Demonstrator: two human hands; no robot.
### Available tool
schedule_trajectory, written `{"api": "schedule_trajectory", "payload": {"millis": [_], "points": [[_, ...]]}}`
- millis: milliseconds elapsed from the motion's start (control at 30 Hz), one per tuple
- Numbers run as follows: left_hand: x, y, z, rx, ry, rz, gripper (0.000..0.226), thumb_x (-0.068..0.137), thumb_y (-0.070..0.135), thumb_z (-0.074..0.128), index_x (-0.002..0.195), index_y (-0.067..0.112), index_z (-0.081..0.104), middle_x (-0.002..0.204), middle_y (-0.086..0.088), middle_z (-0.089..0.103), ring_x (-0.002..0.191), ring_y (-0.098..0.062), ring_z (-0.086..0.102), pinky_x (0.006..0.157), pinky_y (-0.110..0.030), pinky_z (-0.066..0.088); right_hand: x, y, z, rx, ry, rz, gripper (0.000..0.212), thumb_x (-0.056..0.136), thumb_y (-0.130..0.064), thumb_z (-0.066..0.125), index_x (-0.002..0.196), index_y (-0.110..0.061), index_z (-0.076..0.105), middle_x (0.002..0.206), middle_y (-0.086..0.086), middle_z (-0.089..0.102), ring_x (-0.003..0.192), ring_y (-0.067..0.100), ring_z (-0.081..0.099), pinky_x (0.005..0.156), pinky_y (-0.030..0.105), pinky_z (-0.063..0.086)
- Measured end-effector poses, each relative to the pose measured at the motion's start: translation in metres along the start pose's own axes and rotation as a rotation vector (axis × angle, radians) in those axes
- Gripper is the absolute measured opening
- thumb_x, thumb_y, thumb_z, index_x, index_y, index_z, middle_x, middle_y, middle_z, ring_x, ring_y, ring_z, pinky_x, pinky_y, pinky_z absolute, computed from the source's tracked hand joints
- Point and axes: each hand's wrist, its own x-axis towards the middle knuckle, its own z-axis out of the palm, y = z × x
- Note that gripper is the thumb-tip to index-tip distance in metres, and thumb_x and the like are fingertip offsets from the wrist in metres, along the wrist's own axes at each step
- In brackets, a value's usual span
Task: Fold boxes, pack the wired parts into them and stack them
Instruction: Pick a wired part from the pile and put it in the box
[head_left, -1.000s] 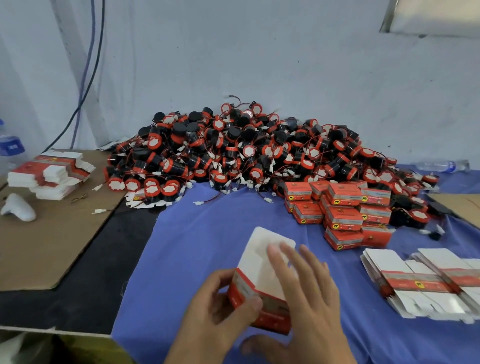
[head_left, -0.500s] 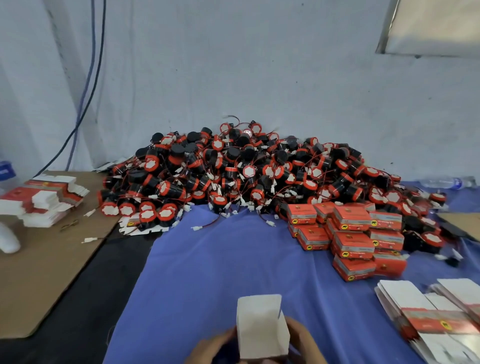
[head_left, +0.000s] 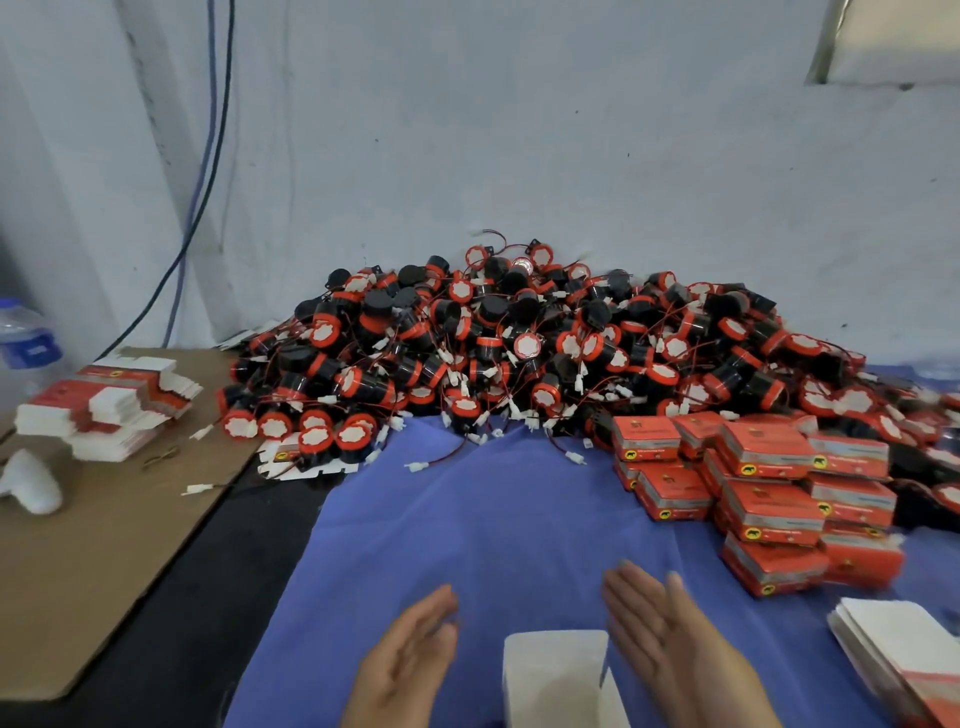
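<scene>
Since half a second ago both hands have come off the white box (head_left: 555, 670), which they then cupped from behind; it now stands unheld on the blue cloth (head_left: 493, 525) at the near edge of the view, plain white face to the camera.

The left hand (head_left: 410, 660) is spread flat with its fingers straight and together, palm turned toward the box. It holds nothing, and a strip of cloth shows between it and the box. The right hand (head_left: 670, 649) is likewise flat and extended, with nothing in its grasp. Its fingers lie just beside the box's right edge; whether they touch it cannot be told. The two hands are well apart, with the box between them.

The wired parts (head_left: 519, 353), black and red cylinders with thin red leads and white plugs, lie in a large heap against the wall at the far side of the bench (head_left: 249, 551). The heap's front edge overlaps the cloth. To the right of the heap's front, packed boxes (head_left: 753, 483), red with white sides, stand stacked several high and close together. Flat box blanks (head_left: 883, 649) lie fanned at the near right, beside the right hand.

On the left, a cardboard sheet (head_left: 104, 530) carries a second pile of blanks (head_left: 109, 405), loosely heaped, and a white object (head_left: 28, 483) near the frame edge.
</scene>
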Motion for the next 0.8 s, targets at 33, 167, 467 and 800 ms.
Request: {"api": "schedule_trajectory", "payload": {"millis": [33,167,467,800], "points": [[0.013,0.01,0.006,0.001,-0.034,-0.008,0.028,0.094,0.003,0.065,0.113,0.022,0.073,0.108,0.016,0.076,0.105,-0.003,0.07,0.092,-0.022,0.056,0.009,-0.005,0.012,-0.028,-0.005,-0.022,0.044,0.105,-0.037,0.039,0.129,-0.008,0.06,0.137,0.009,0.063,0.111,0.016,0.064,0.102,0.037,0.041],[0.09,0.041,0.026,-0.025,-0.066,-0.028,0.035,0.098,0.017,0.063,0.132,0.024,0.062,0.129,0.016,0.065,0.121,-0.001,0.059,0.11,-0.031,0.044,0.061,-0.019,0.072,-0.175,-0.132,-0.076,0.041,0.105,-0.017,0.047,0.146,-0.01,0.048,0.141,0.005,0.058,0.121,0.016,0.06,0.104,0.034,0.045],[0.311,0.041,0.082,0.196,0.037,0.021,0.04,0.099,-0.011,0.039,0.124,0.016,0.055,0.09,0.019,0.051,0.084,-0.006,0.055,0.065,-0.017,0.046,0.253,-0.026,0.199,-0.568,-0.129,-0.114,0.054,0.098,0.004,0.039,0.147,-0.018,0.047,0.121,0.02,0.066,0.107,0.036,0.063,0.094,0.043,0.053],[0.382,0.017,0.064,0.487,-0.051,0.236,0.041,0.079,-0.009,0.075,0.117,0.004,0.066,0.099,-0.009,0.072,0.096,-0.025,0.07,0.084,-0.035,0.059,0.324,-0.022,0.195,-0.667,-0.129,-0.265,0.041,0.09,0.003,0.049,0.117,-0.023,0.067,0.1,0.008,0.073,0.069,0.016,0.067,0.048,0.022,0.05]]}}
